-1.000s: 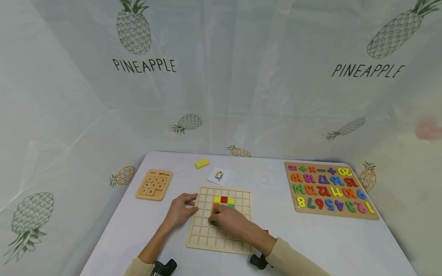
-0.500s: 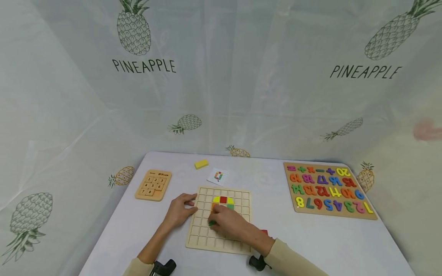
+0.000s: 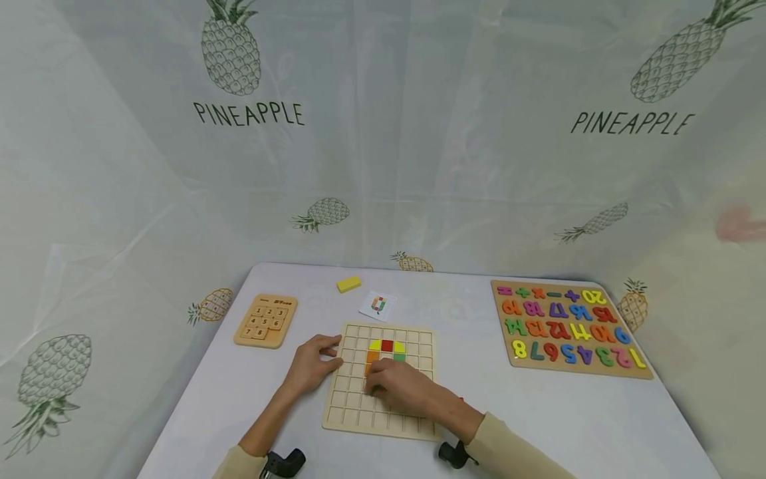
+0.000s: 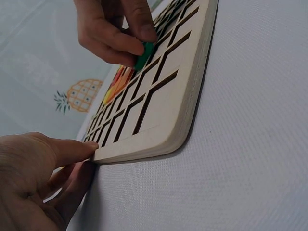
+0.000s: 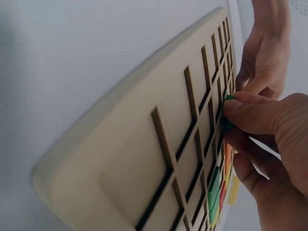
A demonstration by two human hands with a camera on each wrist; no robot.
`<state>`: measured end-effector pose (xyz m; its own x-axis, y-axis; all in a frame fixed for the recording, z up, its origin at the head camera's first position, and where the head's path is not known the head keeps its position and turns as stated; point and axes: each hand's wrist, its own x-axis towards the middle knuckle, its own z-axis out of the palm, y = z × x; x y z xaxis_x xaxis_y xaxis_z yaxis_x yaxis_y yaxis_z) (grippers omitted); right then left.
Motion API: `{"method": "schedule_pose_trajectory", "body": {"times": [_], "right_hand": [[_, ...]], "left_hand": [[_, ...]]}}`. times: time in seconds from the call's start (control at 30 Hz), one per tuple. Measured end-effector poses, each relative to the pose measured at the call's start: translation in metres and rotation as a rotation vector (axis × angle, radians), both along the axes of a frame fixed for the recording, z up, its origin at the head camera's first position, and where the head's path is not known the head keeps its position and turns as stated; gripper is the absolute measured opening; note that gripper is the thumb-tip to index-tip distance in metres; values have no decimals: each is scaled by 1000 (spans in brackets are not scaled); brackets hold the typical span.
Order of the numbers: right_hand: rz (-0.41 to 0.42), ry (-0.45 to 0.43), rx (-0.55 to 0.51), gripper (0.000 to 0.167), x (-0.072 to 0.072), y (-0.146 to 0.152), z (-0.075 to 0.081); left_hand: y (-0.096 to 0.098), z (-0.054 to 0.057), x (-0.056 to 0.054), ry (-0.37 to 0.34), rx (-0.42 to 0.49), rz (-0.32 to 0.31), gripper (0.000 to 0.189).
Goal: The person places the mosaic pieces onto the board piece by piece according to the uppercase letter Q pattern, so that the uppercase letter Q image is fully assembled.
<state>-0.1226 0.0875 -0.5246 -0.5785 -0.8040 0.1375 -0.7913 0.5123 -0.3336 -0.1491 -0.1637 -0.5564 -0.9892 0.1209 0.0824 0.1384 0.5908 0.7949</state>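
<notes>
A pale wooden grid board [image 3: 342, 420] lies in front of me. Near its middle sit red [image 3: 387, 346], yellow [image 3: 400, 347], orange [image 3: 372, 358] and green [image 3: 399, 357] tiles. My right hand [image 3: 402, 387] pinches a small green tile [image 4: 144, 57] between thumb and fingers, close over the cells below the orange; in the head view the hand covers this tile. My left hand [image 3: 310, 366] touches the board's left edge with thumb and fingertips, the thumb at the rim in the left wrist view.
Behind the board lie a pattern card [image 3: 378, 306] and a yellow block [image 3: 349, 285]. A wooden number puzzle [image 3: 266, 321] is at left, a colourful number board [image 3: 562, 332] at right. A bit of red [image 3: 461, 399] shows by the right wrist.
My right hand has shifted slightly right, uncovering more orange below the yellow tile; the green tile it pinches, visible earlier in the head view, is now hidden there. The left hand stays put.
</notes>
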Motion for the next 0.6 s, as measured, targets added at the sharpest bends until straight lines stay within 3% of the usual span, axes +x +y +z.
{"method": "schedule_pose_trajectory", "body": {"times": [0.3,0.6], "right_hand": [[25,92,-27,12,0,-6,-5],[40,122,-17,14,-1,-6,-3]], "left_hand": [[-1,0,1,0,1,-2,51],[-2,0,0,8,-2,-6,51]]}}
